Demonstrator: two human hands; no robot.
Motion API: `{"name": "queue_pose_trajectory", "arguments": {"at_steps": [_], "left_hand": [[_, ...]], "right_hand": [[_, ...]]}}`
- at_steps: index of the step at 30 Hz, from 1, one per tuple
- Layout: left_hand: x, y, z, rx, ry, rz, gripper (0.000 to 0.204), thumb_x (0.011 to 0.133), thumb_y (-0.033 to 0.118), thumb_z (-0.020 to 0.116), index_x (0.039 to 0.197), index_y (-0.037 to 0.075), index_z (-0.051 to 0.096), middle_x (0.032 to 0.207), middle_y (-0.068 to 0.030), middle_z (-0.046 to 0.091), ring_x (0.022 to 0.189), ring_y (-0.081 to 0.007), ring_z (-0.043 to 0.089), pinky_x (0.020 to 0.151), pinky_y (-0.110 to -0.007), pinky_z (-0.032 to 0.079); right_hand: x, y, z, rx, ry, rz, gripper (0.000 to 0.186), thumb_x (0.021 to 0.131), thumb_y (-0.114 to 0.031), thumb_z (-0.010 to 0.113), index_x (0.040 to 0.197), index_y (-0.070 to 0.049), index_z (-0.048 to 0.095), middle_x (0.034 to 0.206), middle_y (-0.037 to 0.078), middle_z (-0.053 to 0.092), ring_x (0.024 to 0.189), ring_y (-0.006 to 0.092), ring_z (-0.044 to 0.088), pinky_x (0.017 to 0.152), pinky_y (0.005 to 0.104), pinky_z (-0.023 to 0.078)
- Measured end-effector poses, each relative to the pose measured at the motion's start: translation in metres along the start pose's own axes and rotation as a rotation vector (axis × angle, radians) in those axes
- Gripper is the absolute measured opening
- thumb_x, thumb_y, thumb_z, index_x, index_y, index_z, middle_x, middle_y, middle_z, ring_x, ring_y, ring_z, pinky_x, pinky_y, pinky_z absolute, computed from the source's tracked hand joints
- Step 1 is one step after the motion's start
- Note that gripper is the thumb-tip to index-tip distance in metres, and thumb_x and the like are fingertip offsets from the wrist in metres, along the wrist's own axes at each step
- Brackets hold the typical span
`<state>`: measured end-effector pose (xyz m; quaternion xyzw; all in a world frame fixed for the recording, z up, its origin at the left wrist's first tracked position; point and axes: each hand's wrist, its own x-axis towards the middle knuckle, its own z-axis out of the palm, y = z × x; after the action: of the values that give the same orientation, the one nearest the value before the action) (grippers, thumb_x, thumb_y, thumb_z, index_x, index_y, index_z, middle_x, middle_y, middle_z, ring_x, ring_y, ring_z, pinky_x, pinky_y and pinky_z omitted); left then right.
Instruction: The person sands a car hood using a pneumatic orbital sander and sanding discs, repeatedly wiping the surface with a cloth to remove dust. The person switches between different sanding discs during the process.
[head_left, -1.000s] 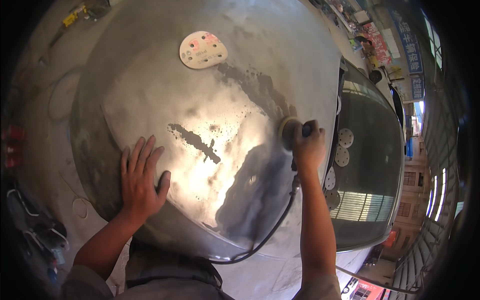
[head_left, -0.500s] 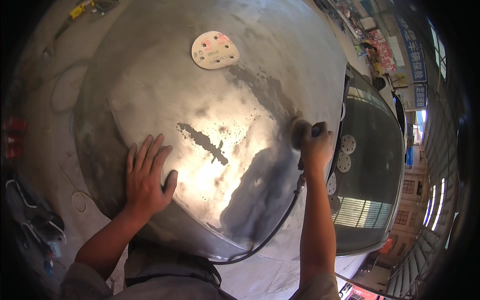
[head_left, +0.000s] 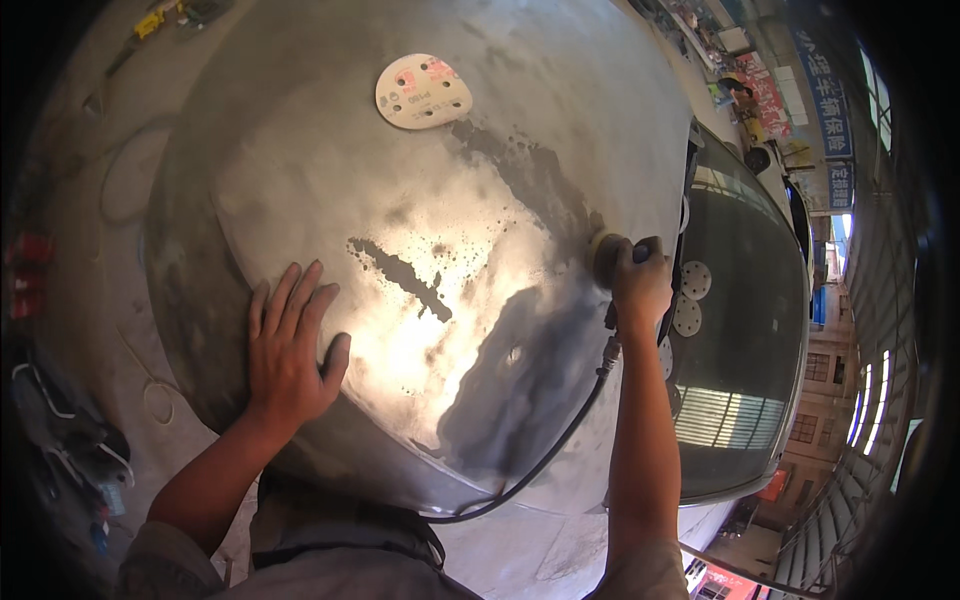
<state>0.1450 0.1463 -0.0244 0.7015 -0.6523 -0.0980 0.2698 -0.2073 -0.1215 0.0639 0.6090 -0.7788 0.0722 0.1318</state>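
Note:
A car hood (head_left: 330,190) with a mottled, sanded grey surface spreads out before me. My left hand (head_left: 293,350) lies flat on its near left part, fingers stretched and thumb apart. My right hand (head_left: 642,290) grips a round air sander (head_left: 606,260) against the hood near the windshield edge; the fingers' far side is hidden. From the sander's rear fitting a black air hose (head_left: 560,435) curves back toward my waist. Farther off, a pale sanding disc (head_left: 424,90) with several holes rests on the hood. Dark bare patches (head_left: 400,278) mark the surface between my hands.
Several more perforated sanding discs (head_left: 687,315) lie by the base of the dark windshield (head_left: 745,310). Cables and a dark bundle (head_left: 75,450) are on the floor at left, near red objects (head_left: 30,275). A person (head_left: 738,90) shows small at the far right.
The sander in my right hand has shifted slightly right, toward the windshield. My left hand stays flat at about the same spot on the hood. The view has moved a little.

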Motion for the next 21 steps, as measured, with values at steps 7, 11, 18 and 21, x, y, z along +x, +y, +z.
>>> {"name": "queue_pose_trajectory", "arguments": {"at_steps": [7,11,18,21], "left_hand": [[0.001,0.001,-0.001,-0.002,0.004,-0.004,0.055,0.099,0.027,0.065,0.148,0.003,0.058,0.166,-0.0202,0.049,0.157,-0.0437,0.040,0.129,-0.064,0.023],[0.003,-0.001,0.000,-0.008,0.016,0.008,0.055,0.099,0.028,0.065,0.148,0.003,0.058,0.166,-0.0198,0.049,0.157,-0.0433,0.040,0.129,-0.064,0.023],[0.002,0.002,0.000,-0.005,0.010,-0.001,0.055,0.099,0.028,0.066,0.148,0.004,0.058,0.166,-0.0194,0.049,0.157,-0.0432,0.040,0.129,-0.063,0.024],[0.001,0.000,0.000,0.000,0.012,-0.001,0.056,0.099,0.028,0.066,0.148,0.004,0.058,0.166,-0.0192,0.049,0.157,-0.0429,0.040,0.129,-0.063,0.024]], "right_hand": [[-0.021,0.002,0.000,0.020,-0.015,-0.113,0.035,0.101,-0.048,0.066,0.118,-0.018,0.070,0.116,0.018,0.070,0.100,0.0454,0.075,0.085,0.0553,0.060],[-0.006,0.002,-0.002,-0.003,0.012,-0.064,0.033,0.100,-0.048,0.067,0.117,-0.019,0.071,0.117,0.017,0.070,0.100,0.0453,0.075,0.086,0.0550,0.059],[0.000,0.004,0.000,-0.045,0.016,0.016,0.033,0.099,-0.047,0.068,0.119,-0.021,0.071,0.117,0.016,0.070,0.098,0.0449,0.076,0.083,0.0551,0.060],[-0.018,-0.002,-0.001,-0.019,-0.007,-0.073,0.033,0.100,-0.045,0.067,0.120,-0.019,0.070,0.118,0.017,0.070,0.101,0.0453,0.076,0.085,0.0554,0.060]]}}
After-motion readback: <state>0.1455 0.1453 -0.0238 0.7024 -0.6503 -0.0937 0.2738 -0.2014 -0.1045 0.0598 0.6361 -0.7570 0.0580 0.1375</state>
